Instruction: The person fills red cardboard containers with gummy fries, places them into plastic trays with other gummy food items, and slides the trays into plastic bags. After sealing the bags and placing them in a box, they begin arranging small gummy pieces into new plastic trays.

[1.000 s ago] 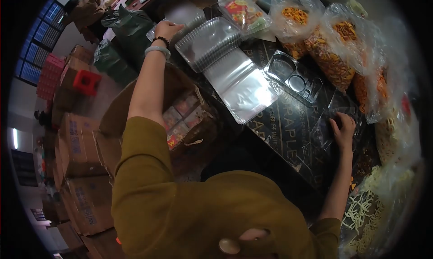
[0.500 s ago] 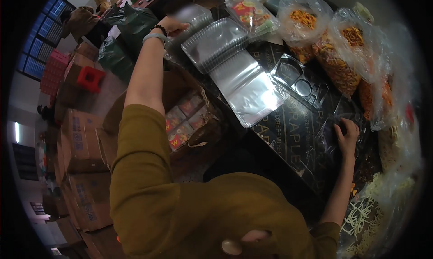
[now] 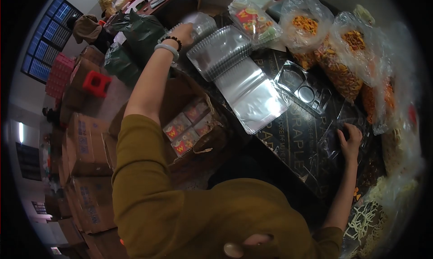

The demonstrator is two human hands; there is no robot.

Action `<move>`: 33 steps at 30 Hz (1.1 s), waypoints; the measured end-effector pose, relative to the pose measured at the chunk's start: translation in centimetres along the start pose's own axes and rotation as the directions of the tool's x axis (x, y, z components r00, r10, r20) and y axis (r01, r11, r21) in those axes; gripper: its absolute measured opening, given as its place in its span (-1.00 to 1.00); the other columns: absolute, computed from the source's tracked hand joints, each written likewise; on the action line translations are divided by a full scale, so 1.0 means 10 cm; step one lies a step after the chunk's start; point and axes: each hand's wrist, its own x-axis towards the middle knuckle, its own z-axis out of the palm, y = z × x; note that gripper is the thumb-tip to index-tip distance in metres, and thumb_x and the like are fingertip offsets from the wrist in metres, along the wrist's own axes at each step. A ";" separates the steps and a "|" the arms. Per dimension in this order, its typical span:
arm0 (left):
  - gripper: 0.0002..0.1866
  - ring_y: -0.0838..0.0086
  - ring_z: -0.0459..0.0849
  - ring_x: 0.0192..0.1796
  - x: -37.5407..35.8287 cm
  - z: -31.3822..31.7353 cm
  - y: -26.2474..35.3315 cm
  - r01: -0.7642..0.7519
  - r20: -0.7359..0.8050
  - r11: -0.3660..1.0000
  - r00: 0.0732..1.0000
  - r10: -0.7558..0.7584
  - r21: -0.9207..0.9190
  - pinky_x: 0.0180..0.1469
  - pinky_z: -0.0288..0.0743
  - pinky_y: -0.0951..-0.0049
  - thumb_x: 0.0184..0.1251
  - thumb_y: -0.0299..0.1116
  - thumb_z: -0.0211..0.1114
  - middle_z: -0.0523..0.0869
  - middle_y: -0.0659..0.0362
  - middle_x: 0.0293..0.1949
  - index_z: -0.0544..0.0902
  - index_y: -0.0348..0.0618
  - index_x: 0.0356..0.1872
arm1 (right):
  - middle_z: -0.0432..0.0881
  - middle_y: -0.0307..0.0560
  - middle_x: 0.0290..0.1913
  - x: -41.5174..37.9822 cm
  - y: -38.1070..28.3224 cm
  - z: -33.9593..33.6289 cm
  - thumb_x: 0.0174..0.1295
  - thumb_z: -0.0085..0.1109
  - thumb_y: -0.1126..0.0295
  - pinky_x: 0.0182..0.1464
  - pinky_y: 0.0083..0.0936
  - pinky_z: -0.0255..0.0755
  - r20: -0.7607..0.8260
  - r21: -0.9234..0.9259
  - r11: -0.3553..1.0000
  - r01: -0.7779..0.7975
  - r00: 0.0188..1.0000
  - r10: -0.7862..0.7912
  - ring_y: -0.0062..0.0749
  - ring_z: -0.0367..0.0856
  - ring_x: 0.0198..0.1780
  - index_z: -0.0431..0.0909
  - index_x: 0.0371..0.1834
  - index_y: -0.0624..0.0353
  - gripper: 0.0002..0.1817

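My left hand (image 3: 181, 35), with a dark beaded bracelet and a pale bangle at the wrist, reaches to the far stack of clear plastic trays (image 3: 204, 23). Its fingertips are hidden, so its grip does not show. Nearer me lie another row of nested clear trays (image 3: 221, 51) and a pile of flat clear bags (image 3: 255, 96). My right hand (image 3: 351, 139) rests at the table's right side, thumb and forefinger apart, touching thin clear plastic (image 3: 331, 144) whose shape is hard to make out. Beyond it sits a clear tray with round compartments (image 3: 300, 87).
Clear bags of orange and brown snacks (image 3: 336, 69) line the table's far right edge. Pale strips (image 3: 361, 218) lie at lower right. An open carton (image 3: 212, 146) holds several printed packs (image 3: 182, 128). Stacked cartons (image 3: 88, 144), a red stool (image 3: 96, 83) and another person (image 3: 88, 28) are at left.
My left hand has turned and shifted slightly right at the far tray stack, with its fingers now hidden. My right hand stays nearly where it was. The whole view has shifted a little.
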 end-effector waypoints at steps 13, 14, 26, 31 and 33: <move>-0.38 0.14 0.70 -0.03 -1.09 -0.62 1.20 -0.260 -0.393 0.356 0.837 -0.380 -0.898 -0.07 0.63 0.35 0.30 -0.58 0.07 0.57 -0.10 0.08 0.19 -0.17 0.41 | 0.62 -0.11 -0.20 -0.02 0.05 0.02 0.03 0.36 0.23 0.13 -0.28 0.26 -0.074 0.065 0.997 0.037 0.997 -0.032 -0.17 0.57 -0.09 0.58 -0.19 0.15 -0.67; -0.47 0.20 0.67 0.02 -1.34 -0.52 1.55 -0.221 -0.287 0.218 0.893 -0.348 -0.951 -0.04 0.62 0.40 0.34 -0.59 0.05 0.53 -0.06 0.12 0.27 -0.24 0.35 | 0.62 -0.12 -0.21 -0.02 0.04 0.03 0.03 0.35 0.23 0.13 -0.27 0.26 -0.073 0.054 0.998 0.029 0.997 -0.025 -0.19 0.57 -0.09 0.58 -0.19 0.14 -0.67; -0.32 0.47 0.70 -0.50 -2.32 0.25 3.57 0.505 0.465 -0.063 0.831 0.305 -0.861 -0.46 0.59 0.58 0.39 -0.36 0.19 0.68 0.07 -0.43 0.09 -0.03 0.46 | 0.63 -0.21 -0.25 -0.01 0.03 0.01 0.07 0.33 0.16 0.21 -0.12 0.18 -0.018 -0.001 0.998 0.070 0.997 -0.070 -0.29 0.58 -0.08 0.64 -0.21 0.02 -0.72; -0.57 0.57 0.58 -0.51 -2.08 0.38 3.66 -0.066 0.002 0.295 0.974 0.226 -0.953 -0.47 0.44 0.58 0.32 -0.37 0.26 0.66 0.14 -0.43 0.50 -0.20 0.19 | 0.62 -0.13 -0.14 -0.07 -0.04 -0.15 0.07 0.32 0.10 0.18 -0.16 0.22 -0.200 -0.060 0.995 0.082 0.975 -0.093 -0.26 0.55 0.01 0.62 -0.18 0.05 -0.67; -0.65 0.37 0.64 -0.16 -2.00 0.20 3.79 -0.303 -0.217 0.468 0.949 0.229 -0.830 -0.20 0.52 0.46 0.22 -0.41 0.33 0.64 0.02 -0.11 0.61 -0.20 0.04 | 0.63 -0.06 -0.18 -0.15 -0.02 -0.48 0.10 0.30 0.20 -0.05 -0.27 0.45 -0.301 0.031 0.999 -0.027 0.953 0.035 -0.11 0.60 -0.12 0.62 -0.19 0.11 -0.71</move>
